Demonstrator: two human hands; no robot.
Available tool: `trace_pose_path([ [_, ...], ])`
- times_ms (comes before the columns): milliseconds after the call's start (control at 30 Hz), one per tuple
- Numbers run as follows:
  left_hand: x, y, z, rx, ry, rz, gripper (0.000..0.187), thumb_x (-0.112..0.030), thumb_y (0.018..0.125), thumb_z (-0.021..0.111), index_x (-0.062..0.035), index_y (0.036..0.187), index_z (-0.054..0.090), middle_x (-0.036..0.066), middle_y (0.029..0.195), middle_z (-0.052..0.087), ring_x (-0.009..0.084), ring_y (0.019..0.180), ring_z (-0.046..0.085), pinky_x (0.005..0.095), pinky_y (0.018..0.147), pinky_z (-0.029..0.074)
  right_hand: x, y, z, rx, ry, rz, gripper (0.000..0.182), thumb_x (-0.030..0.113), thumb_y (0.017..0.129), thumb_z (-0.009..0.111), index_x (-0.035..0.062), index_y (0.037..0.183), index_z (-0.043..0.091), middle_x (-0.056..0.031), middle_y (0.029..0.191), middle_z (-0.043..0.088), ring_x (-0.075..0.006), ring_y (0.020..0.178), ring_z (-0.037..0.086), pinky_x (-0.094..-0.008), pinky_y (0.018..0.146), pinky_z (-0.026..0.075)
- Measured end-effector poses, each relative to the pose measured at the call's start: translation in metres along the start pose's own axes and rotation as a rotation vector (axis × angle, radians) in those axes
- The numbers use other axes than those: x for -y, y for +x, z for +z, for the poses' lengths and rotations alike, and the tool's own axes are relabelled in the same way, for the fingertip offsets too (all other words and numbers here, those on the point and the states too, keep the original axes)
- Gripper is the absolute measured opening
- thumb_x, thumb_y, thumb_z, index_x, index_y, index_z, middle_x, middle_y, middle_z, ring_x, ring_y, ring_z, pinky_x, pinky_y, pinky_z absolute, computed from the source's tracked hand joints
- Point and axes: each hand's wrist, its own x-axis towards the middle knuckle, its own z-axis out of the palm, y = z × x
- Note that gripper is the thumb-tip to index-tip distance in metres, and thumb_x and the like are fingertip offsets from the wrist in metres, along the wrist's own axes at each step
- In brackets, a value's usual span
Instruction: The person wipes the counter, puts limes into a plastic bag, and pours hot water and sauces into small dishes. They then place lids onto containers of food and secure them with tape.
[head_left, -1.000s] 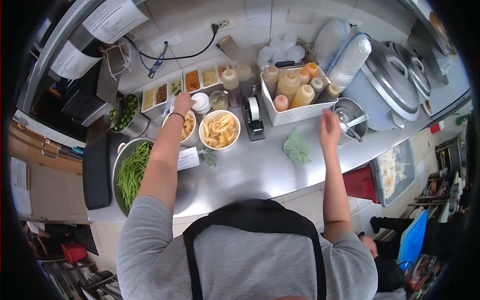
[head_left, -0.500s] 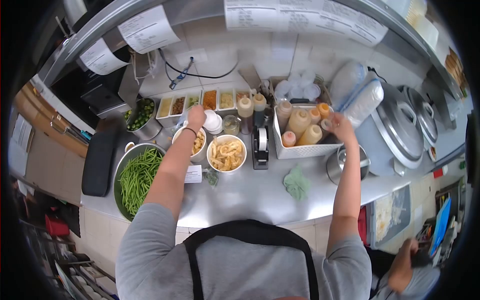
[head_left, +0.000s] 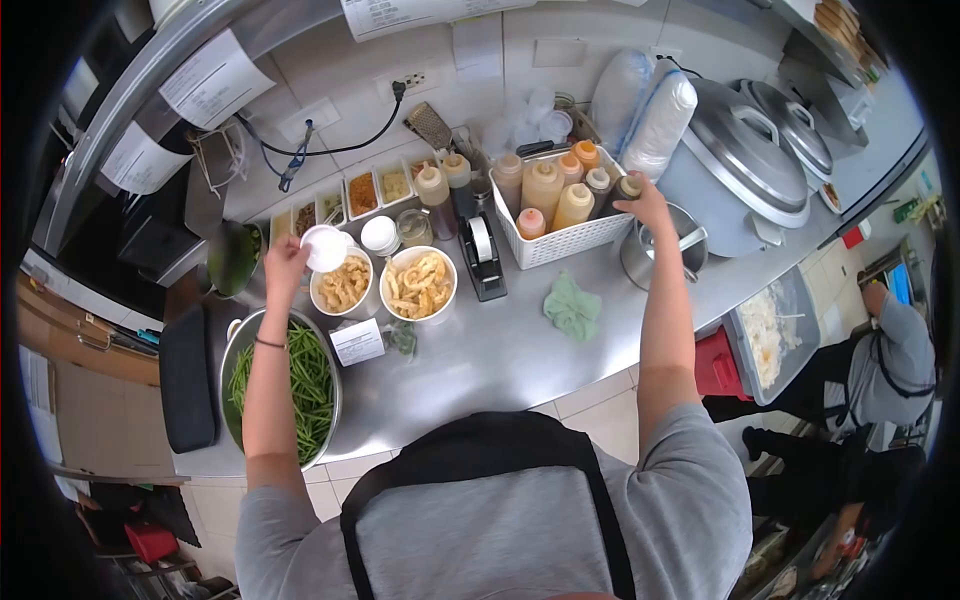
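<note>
My left hand (head_left: pixel 286 268) pinches a small, round, translucent white plastic lid (head_left: pixel 325 248). It hangs above the rear rim of a white tub of pale fried strips (head_left: pixel 344 284). A second such tub (head_left: pixel 421 286) stands to its right, and a white stack of round pieces (head_left: pixel 380 235) sits behind them. My right hand (head_left: pixel 646 204) is closed around the upper part of a dark squeeze bottle (head_left: pixel 626 188) at the right end of a white basket (head_left: pixel 560 246). Several orange, tan and yellow sauce bottles fill the basket.
A bowl of green beans (head_left: pixel 310 390) stands front left. A tape dispenser (head_left: pixel 484 262), a green cloth (head_left: pixel 572 306) and a paper slip (head_left: pixel 357 342) lie on the steel counter. Right of the basket are a steel pot (head_left: pixel 640 262) and a large lidded pot (head_left: pixel 750 150). Co-workers are at far right.
My left hand has moved left from the white stack and lifted a round lid from it. My right hand has closed on the dark bottle. The view has turned.
</note>
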Motion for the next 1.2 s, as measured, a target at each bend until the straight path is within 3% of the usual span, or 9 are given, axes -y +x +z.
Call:
trace_pose_path([
  [67,-0.004,-0.026,-0.006,0.038,-0.055,-0.004,0.010,-0.006,0.079,0.060,-0.0008,0.075,0.052,0.004,0.063,0.059,0.0080,0.051,0.055,0.0200,0.045,0.044,0.021,-0.013,0.003,-0.156,-0.167,-0.066,0.064,0.018,0.060,0.077,0.0093,0.117,0.047,-0.0150,0.099,0.061,-0.0275,0.092,0.059,-0.0355,0.077,0.046],
  [167,-0.005,-0.060,-0.023,0.090,-0.190,-0.051,0.010,-0.006,0.080,0.060,-0.0032,0.076,0.051,0.002,0.063,0.058,0.0067,0.052,0.054,0.0195,0.045,0.042,0.038,-0.022,-0.001,-0.188,-0.087,0.037,0.064,0.018,0.057,0.078,0.0099,0.113,0.049,-0.0168,0.100,0.061,-0.0322,0.095,0.057,-0.0393,0.079,0.045],
  [333,-0.017,-0.111,-0.064,0.029,-0.387,-0.200,0.010,-0.008,0.081,0.059,-0.0057,0.077,0.050,0.000,0.067,0.057,0.0062,0.056,0.053,0.0187,0.048,0.043,0.076,-0.026,-0.023,-0.474,0.197,-0.107,0.069,0.022,0.059,0.077,0.0127,0.118,0.043,-0.0180,0.099,0.061,-0.0333,0.093,0.058,-0.0393,0.077,0.045],
  [467,0.000,-0.144,-0.079,-0.002,-0.522,-0.210,0.008,-0.008,0.082,0.058,-0.0059,0.079,0.051,0.002,0.071,0.059,0.0072,0.060,0.056,0.0195,0.051,0.045,0.076,-0.015,-0.033,-0.464,0.046,-0.047,0.070,0.025,0.062,0.076,0.0125,0.120,0.041,-0.0183,0.100,0.061,-0.0318,0.093,0.059,-0.0375,0.078,0.046],
  [600,0.011,-0.175,-0.085,-0.073,-0.622,-0.266,0.005,-0.006,0.083,0.056,-0.0053,0.082,0.051,0.004,0.076,0.061,0.0089,0.065,0.059,0.0219,0.055,0.049,0.050,-0.009,-0.015,-0.304,-0.145,-0.001,0.067,0.029,0.062,0.076,0.0120,0.117,0.043,-0.0186,0.101,0.060,-0.0341,0.095,0.057,-0.0387,0.078,0.045],
  [800,0.022,-0.201,-0.090,-0.091,-0.679,-0.355,0.005,-0.006,0.083,0.056,-0.0066,0.082,0.052,0.005,0.076,0.062,0.0097,0.065,0.059,0.0226,0.055,0.050,0.021,0.010,-0.009,0.001,-0.210,0.078,0.069,0.024,0.062,0.077,0.0031,0.120,0.046,-0.0181,0.107,0.058,-0.0289,0.099,0.057,-0.0355,0.080,0.045],
  [867,0.021,-0.203,-0.090,-0.117,-0.697,-0.352,0.005,-0.007,0.083,0.056,-0.0069,0.082,0.052,0.004,0.076,0.061,0.0100,0.065,0.060,0.0228,0.055,0.050,0.015,0.014,-0.016,0.151,-0.343,0.095,0.068,0.022,0.062,0.077,0.0013,0.120,0.047,-0.0156,0.099,0.062,-0.0254,0.091,0.060,-0.0340,0.077,0.046],
  [967,0.020,-0.203,-0.092,-0.142,-0.717,-0.346,0.006,-0.007,0.083,0.057,-0.0074,0.081,0.051,0.004,0.076,0.061,0.0104,0.065,0.060,0.0231,0.056,0.050,0.014,0.012,-0.023,0.079,-0.292,0.183,0.063,0.022,0.064,0.075,0.0024,0.118,0.050,-0.0136,0.090,0.064,-0.0229,0.082,0.061,-0.0327,0.073,0.046],
  [1200,0.015,-0.202,-0.093,-0.140,-0.684,-0.335,0.009,-0.008,0.083,0.058,-0.0079,0.079,0.049,0.003,0.075,0.059,0.0101,0.065,0.059,0.0229,0.056,0.050,0.012,0.015,-0.045,-0.154,-0.073,0.074,0.054,0.028,0.069,0.072,0.0043,0.114,0.055,-0.0111,0.080,0.064,-0.0192,0.073,0.060,-0.0316,0.066,0.046],
])
